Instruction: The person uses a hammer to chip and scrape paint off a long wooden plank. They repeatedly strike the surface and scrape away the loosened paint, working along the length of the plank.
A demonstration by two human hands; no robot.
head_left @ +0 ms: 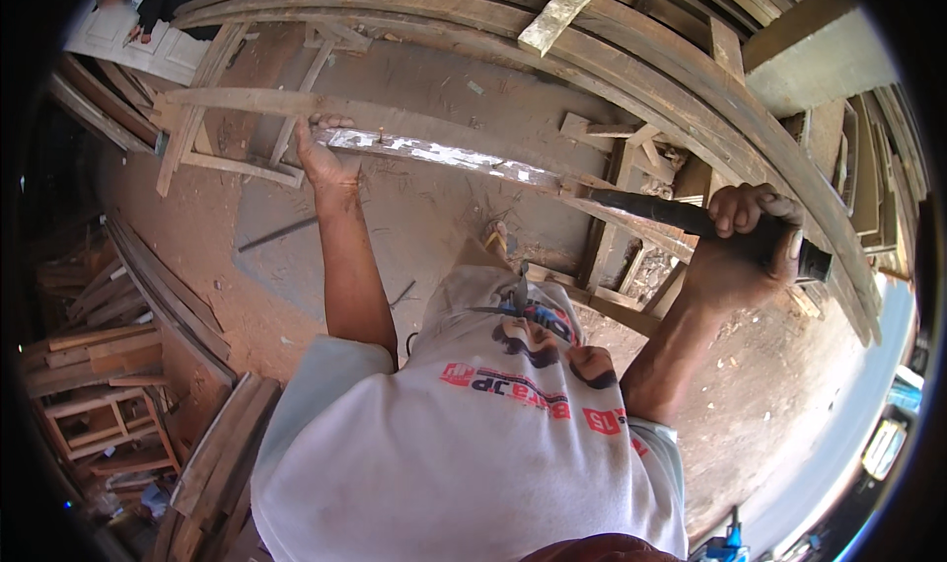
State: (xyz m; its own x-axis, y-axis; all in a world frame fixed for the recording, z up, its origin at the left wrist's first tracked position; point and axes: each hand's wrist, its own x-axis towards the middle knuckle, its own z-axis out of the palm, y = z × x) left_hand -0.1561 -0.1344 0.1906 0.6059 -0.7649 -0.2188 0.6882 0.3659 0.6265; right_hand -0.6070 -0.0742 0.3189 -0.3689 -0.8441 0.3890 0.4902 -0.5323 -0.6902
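My left hand (327,155) is closed round the left end of a narrow wooden strip (444,153) with flaking white paint. A small nail-like piece (382,135) stands up from the strip near that hand. My right hand (745,241) is wrapped round a long black tool (651,210), thick at the grip and tapering leftward to the strip's right end. Its exact kind cannot be made out. The tool's narrow tip lies at or just over the strip; whether they touch is unclear. A long plank (247,99) runs beneath, on a wooden trestle (210,128).
Long curved-looking boards (651,44) cross the far side, with a short block (557,16) on top. Stacked timber (109,360) fills the left. A wooden frame (602,226) stands at centre right. Another person (153,4) works at the far left over a white panel (104,34).
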